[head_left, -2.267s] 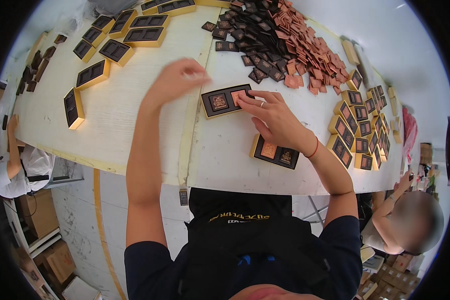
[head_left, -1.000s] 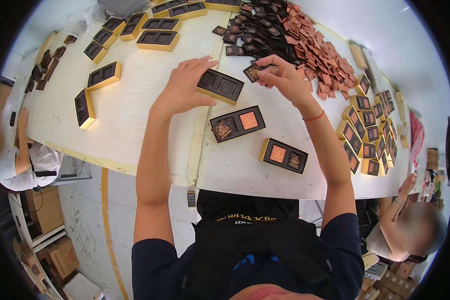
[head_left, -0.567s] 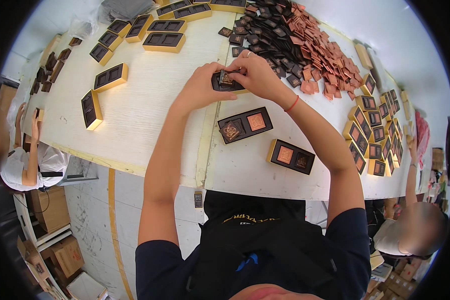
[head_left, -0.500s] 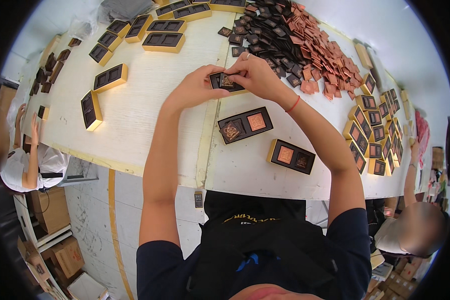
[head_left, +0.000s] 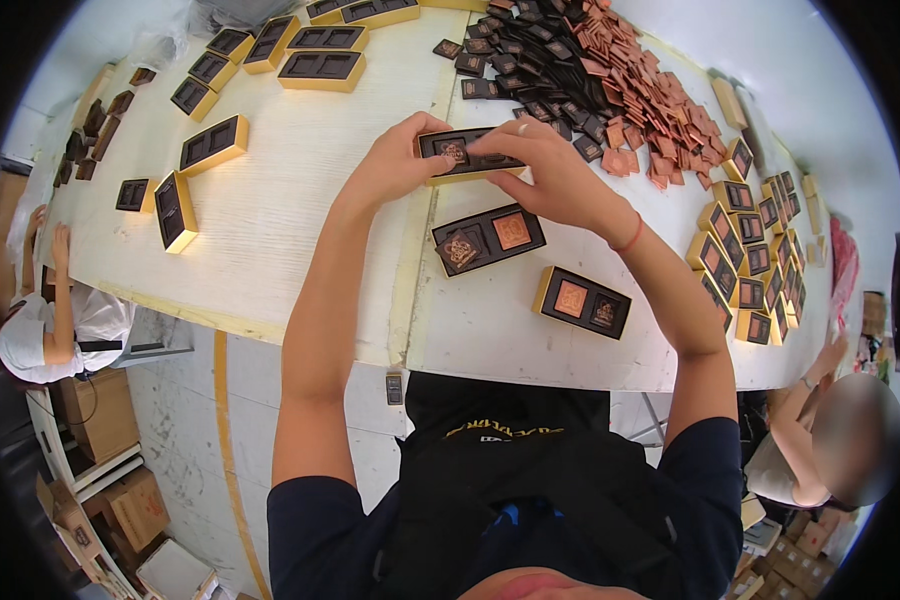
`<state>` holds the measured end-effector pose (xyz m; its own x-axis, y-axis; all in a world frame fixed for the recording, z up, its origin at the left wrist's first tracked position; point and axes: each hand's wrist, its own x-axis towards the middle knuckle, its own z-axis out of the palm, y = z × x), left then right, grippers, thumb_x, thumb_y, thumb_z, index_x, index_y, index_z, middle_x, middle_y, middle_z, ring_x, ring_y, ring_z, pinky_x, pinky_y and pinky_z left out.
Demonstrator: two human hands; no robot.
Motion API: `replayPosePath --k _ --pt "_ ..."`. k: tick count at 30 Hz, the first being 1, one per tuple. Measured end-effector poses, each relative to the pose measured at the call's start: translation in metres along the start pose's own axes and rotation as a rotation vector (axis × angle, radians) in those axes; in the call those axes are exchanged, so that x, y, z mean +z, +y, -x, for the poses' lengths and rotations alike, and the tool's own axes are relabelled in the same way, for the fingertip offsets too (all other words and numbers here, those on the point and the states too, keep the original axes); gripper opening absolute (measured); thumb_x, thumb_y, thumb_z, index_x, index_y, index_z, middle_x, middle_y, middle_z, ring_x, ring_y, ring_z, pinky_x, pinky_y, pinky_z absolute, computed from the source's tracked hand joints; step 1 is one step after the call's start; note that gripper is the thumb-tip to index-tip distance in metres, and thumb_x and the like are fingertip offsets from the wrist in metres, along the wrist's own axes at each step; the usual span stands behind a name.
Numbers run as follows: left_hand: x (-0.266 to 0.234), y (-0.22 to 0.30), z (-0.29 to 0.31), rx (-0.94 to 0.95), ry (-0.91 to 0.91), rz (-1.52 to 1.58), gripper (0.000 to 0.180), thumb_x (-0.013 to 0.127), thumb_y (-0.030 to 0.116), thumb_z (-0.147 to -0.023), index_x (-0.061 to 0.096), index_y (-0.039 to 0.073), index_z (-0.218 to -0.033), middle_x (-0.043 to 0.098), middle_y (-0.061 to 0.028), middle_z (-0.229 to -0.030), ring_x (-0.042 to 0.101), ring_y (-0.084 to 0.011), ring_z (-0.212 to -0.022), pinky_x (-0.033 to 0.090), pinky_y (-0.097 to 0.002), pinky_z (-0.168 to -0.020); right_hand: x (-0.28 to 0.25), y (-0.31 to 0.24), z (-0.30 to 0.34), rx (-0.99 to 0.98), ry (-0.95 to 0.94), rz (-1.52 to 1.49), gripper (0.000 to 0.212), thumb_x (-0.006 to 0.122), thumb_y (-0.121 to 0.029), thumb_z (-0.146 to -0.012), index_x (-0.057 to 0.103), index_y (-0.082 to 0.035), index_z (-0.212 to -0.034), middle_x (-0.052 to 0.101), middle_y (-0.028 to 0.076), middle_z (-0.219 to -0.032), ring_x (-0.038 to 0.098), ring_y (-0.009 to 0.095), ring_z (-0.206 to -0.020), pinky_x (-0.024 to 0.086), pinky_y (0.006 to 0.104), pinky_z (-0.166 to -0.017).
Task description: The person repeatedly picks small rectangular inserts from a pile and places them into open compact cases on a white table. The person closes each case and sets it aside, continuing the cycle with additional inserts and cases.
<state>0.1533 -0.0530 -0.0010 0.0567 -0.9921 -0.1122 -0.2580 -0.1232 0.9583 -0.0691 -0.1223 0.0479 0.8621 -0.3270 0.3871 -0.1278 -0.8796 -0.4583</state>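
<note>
My left hand (head_left: 402, 158) grips the left end of a gold-sided box with a dark two-well insert (head_left: 458, 177), its thumb on a dark flat square packet (head_left: 452, 149) in the left well. Across the right end lies my right hand (head_left: 555, 172), fingers over the top and thumb at the near side; they cover much of the right well. Just nearer stands another box (head_left: 478, 255), with a copper square (head_left: 512, 231) on the right and dark squares (head_left: 462, 250) lying askew on the left. A third box (head_left: 572, 320) holds one copper and one dark square.
Beyond my right hand spreads a heap of dark squares (head_left: 530, 60) and copper squares (head_left: 660, 110). Filled boxes (head_left: 745, 245) crowd the right side; boxes with bare wells (head_left: 322, 68) stand far left. Co-workers sit at the left (head_left: 65, 330) and right (head_left: 795, 430).
My right hand has shifted right, from the dark square in the left well to the box's right end. At far left, a small box has moved nearer the other boxes.
</note>
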Motion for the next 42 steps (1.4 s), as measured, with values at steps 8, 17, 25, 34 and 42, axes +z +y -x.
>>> replayPosePath --k 8,17,25,34,42 --pt "0.006 -0.011 -0.008 0.041 0.020 0.070 0.032 0.074 0.006 -0.081 0.061 0.002 -0.109 0.069 -0.0061 -0.099 0.064 -0.0135 -0.090 0.051 -0.0296 -0.079 0.020 -0.050 0.024 -0.152 -0.156 -0.080 0.033 0.078 -0.010 -0.080 0.073 -0.011 -0.113 0.065 0.005 -0.113 0.060 0.023 -0.093 0.052 0.0351 -0.084" --pt "0.003 -0.003 -0.002 -0.025 0.010 0.036 0.030 0.073 0.005 -0.083 0.062 0.005 -0.111 0.068 -0.0023 -0.100 0.062 -0.0103 -0.090 0.049 -0.0274 -0.079 0.022 -0.056 0.046 -0.155 -0.130 0.209 0.035 0.074 -0.016 -0.084 0.070 -0.008 -0.117 0.065 0.001 -0.121 0.058 0.022 -0.109 0.048 0.0368 -0.094" --pt "-0.015 0.001 0.004 0.032 -0.153 -0.063 0.027 0.076 0.007 -0.082 0.061 0.007 -0.104 0.068 -0.0014 -0.098 0.061 -0.0122 -0.089 0.047 -0.0299 -0.080 0.014 -0.063 0.059 -0.132 -0.248 0.238 0.042 0.072 -0.018 -0.086 0.066 -0.006 -0.125 0.063 0.004 -0.134 0.052 0.028 -0.128 0.041 0.0436 -0.107" --pt "0.007 0.022 0.026 0.081 -0.329 -0.312 0.042 0.086 0.028 -0.071 0.060 0.004 -0.095 0.068 -0.0098 -0.089 0.064 -0.0226 -0.082 0.050 -0.0350 -0.070 -0.004 -0.065 0.084 -0.093 -0.314 0.115 0.038 0.071 -0.017 -0.087 0.066 -0.008 -0.124 0.064 0.005 -0.132 0.052 0.029 -0.130 0.040 0.0445 -0.108" --pt "0.015 0.035 0.026 0.022 -0.341 -0.346 0.049 0.086 0.039 -0.075 0.062 0.003 -0.098 0.068 -0.0096 -0.090 0.064 -0.0218 -0.083 0.051 -0.0337 -0.072 -0.053 0.023 0.079 0.319 0.111 0.236 0.022 0.073 -0.011 -0.083 0.072 -0.006 -0.105 0.070 0.013 -0.100 0.062 0.033 -0.099 0.049 0.0423 -0.086"
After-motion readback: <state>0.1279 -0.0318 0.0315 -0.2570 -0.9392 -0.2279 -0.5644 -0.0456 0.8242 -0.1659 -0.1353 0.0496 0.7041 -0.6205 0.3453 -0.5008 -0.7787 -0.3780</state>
